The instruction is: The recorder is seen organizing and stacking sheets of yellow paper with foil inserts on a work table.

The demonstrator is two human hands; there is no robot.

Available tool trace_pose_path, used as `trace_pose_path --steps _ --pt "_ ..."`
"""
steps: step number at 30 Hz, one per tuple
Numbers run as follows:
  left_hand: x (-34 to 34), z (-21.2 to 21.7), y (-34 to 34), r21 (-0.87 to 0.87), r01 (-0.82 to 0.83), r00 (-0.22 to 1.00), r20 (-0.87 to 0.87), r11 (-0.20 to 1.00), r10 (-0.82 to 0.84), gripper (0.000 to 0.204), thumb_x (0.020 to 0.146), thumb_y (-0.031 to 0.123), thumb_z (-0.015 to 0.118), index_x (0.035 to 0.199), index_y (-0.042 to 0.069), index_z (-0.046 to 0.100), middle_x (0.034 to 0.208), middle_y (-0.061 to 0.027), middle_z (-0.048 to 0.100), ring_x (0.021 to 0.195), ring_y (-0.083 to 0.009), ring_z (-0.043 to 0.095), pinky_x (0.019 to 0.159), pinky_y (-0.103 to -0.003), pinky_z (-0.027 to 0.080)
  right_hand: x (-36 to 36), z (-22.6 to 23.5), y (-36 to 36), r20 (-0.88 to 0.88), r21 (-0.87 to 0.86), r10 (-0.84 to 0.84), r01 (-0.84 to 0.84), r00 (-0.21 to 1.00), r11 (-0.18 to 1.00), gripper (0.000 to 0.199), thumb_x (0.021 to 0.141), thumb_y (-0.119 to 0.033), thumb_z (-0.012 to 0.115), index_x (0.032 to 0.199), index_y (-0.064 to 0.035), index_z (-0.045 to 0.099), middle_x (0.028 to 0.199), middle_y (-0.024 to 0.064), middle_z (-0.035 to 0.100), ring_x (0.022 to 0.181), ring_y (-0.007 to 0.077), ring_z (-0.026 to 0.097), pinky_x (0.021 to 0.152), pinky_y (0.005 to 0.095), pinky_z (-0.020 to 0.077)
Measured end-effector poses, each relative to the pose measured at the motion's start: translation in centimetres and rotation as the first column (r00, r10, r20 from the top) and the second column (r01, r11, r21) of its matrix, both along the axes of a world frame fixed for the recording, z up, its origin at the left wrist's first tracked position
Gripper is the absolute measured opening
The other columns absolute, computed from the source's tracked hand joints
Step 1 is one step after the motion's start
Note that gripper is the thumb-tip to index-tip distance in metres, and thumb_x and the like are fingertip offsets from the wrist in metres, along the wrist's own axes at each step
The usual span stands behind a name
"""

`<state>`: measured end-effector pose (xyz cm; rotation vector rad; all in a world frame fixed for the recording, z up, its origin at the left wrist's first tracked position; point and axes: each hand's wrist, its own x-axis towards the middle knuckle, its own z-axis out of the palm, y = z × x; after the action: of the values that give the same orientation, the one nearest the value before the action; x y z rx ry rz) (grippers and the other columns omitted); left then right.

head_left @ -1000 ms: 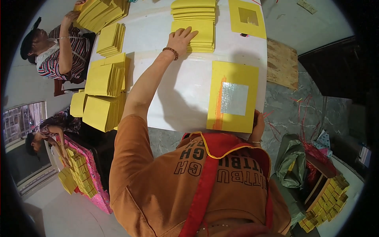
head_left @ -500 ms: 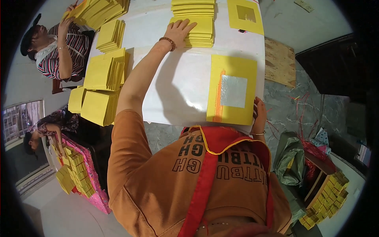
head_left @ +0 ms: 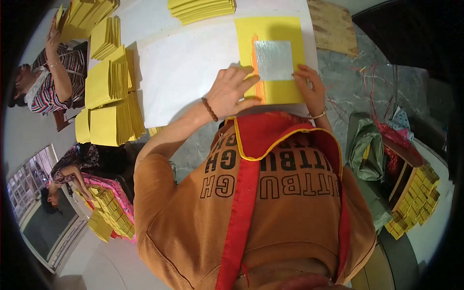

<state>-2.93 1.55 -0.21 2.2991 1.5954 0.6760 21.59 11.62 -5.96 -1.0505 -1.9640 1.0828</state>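
Observation:
A yellow paper sheet (head_left: 279,92) lies flat at the near right of the white table. A silvery-grey square (head_left: 274,60) sits on it, with an orange strip (head_left: 255,46) running along that square's left side. My left hand (head_left: 233,89) rests over the sheet's lower left, thumb and fingers apart, fingertips on the orange strip. At the sheet's right edge is my right hand (head_left: 311,89), fingers parted and bent, their tips touching the paper beside the grey square. Neither hand visibly grips anything.
Folded yellow paper stacks (head_left: 104,128) line the table's left side, and another stack (head_left: 200,9) lies at the far edge. Two people work at the left, one handling yellow paper. On the right are a green bag (head_left: 366,147) and piled yellow bundles (head_left: 415,200).
My left hand has come back from the far stack to the near sheet. My right hand has moved up from the table edge onto the sheet's right side. The view has shifted.

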Motion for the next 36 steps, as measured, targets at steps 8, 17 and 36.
trace_pose_path --steps 8,17,36 --pt "1.5 -0.5 -1.7 0.031 0.046 0.986 -0.162 0.998 -0.041 0.055 0.071 0.029 0.067 0.117 0.005 0.052 0.117 -0.0106 0.048 0.102 -0.0262 0.045 0.082 -0.036 0.036 0.1 0.3 -0.1 -0.338 -0.411 -0.085 -0.066 0.937 0.909 0.018 0.087 -0.011 0.053 0.101 -0.0027 0.059 0.115 0.0089 0.055 0.107 0.0161 0.05 0.092 0.0274 0.0363" --pt "1.6 -0.1 -1.2 0.07 0.138 0.989 0.049 0.988 -0.141 0.032 0.074 0.014 0.064 0.104 0.003 0.059 0.094 -0.0103 0.058 0.086 -0.0241 0.055 0.072 -0.032 0.047 0.0 -0.2 -0.1 -0.357 -0.493 -0.14 -0.059 0.923 0.868 0.024 0.093 -0.018 0.045 0.095 0.0008 0.06 0.11 0.0099 0.058 0.102 0.0154 0.052 0.092 0.0264 0.0366" --pt "-0.3 -0.1 1.2 -0.634 0.069 0.825 0.47 0.77 0.313 0.016 0.079 0.017 0.061 0.083 0.002 0.066 0.073 -0.0039 0.065 0.064 -0.0096 0.057 0.06 -0.024 0.046 -0.1 -0.6 0.4 -0.424 -0.57 -0.228 -0.062 0.876 0.82 0.034 0.094 -0.023 0.041 0.093 0.0033 0.063 0.105 0.0129 0.061 0.101 0.0194 0.054 0.094 0.0296 0.0361"
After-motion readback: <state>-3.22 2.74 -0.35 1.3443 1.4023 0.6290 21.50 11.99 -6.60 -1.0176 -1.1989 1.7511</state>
